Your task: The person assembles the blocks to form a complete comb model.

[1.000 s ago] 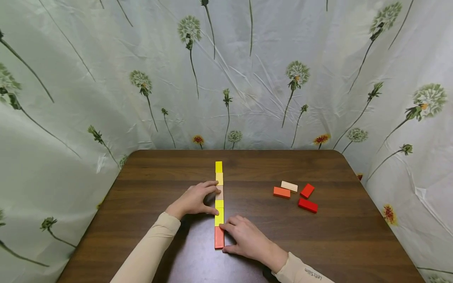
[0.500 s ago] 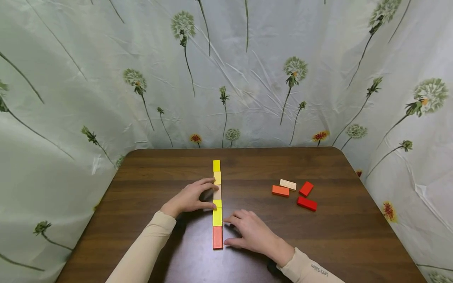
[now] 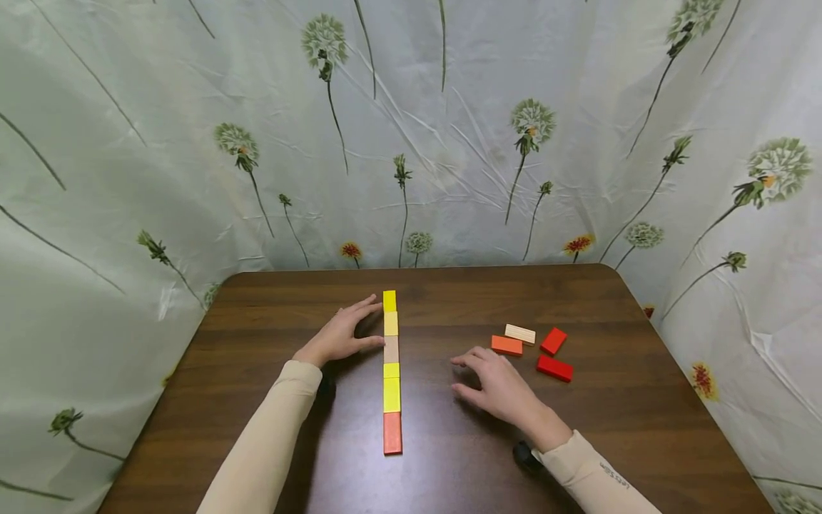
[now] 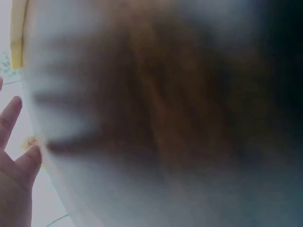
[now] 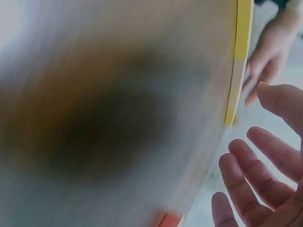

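A straight row of blocks runs away from me on the table (image 3: 270, 428). From the far end come a yellow block (image 3: 389, 300), a pale yellow block (image 3: 391, 323), a beige block (image 3: 391, 350), two more yellow blocks (image 3: 392, 395) and a coral-red block (image 3: 392, 433) nearest me. Along the row's left side lies my left hand (image 3: 340, 335), fingers extended, thumb by the beige block; whether it touches I cannot tell. My right hand (image 3: 504, 389) hovers to the right of the row with loosely bent fingers and holds nothing. In the right wrist view its fingers (image 5: 255, 184) are spread.
Loose blocks lie on the right: an orange block (image 3: 506, 345), a pale wood block (image 3: 520, 334) and two red blocks (image 3: 554, 368). A flower-printed curtain (image 3: 449, 143) hangs behind the table's far edge.
My right hand has left the row's near end and moved right toward the loose blocks. My left hand has slid farther along the row, and its fingers have come off the block tops.
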The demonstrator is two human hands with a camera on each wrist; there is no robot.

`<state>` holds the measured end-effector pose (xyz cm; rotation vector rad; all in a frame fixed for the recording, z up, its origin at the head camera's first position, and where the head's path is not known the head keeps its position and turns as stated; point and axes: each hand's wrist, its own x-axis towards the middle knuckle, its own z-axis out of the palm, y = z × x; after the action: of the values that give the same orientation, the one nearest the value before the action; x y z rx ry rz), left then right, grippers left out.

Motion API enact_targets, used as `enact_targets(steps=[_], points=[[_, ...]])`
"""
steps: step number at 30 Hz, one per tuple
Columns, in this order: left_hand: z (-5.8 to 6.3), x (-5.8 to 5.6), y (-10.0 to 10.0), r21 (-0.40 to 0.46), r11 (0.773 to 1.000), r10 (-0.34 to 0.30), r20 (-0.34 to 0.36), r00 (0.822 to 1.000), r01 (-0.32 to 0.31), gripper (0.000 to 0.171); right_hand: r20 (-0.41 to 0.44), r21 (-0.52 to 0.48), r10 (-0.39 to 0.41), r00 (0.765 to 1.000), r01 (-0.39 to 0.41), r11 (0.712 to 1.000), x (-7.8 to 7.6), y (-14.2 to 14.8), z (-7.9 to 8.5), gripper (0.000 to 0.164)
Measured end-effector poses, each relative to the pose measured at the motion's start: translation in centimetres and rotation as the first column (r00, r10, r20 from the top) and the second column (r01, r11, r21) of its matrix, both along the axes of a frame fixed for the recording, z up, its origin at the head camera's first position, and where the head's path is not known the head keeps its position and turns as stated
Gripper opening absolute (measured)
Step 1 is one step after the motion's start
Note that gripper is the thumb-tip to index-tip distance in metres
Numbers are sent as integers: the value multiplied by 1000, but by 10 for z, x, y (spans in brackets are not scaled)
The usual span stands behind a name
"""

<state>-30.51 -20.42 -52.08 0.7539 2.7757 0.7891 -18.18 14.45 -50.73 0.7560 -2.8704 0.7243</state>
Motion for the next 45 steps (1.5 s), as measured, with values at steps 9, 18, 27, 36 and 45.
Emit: enact_targets(steps=[9, 18, 27, 36, 45], points=[[-3, -10, 4, -19, 1000, 8, 82, 997, -6, 88, -33, -7, -200, 979, 199, 980, -22, 53, 1, 41], [3, -11, 12, -45, 999, -12, 111, 994, 17, 85, 15, 12, -260, 966, 260, 966, -28, 77, -1, 39], [1, -11, 13, -40, 999, -9, 114, 993, 14, 86, 41, 28, -262, 964, 261, 965, -30, 81, -4, 35], [3, -12, 16, -92, 996, 1, 109, 994, 9, 81, 66, 42, -262, 963, 260, 965, -36, 81, -6, 31], [2, -13, 16, -89, 996, 16, 107, 994, -6, 80, 137, 13, -275, 952, 276, 961, -40, 87, -5, 33]])
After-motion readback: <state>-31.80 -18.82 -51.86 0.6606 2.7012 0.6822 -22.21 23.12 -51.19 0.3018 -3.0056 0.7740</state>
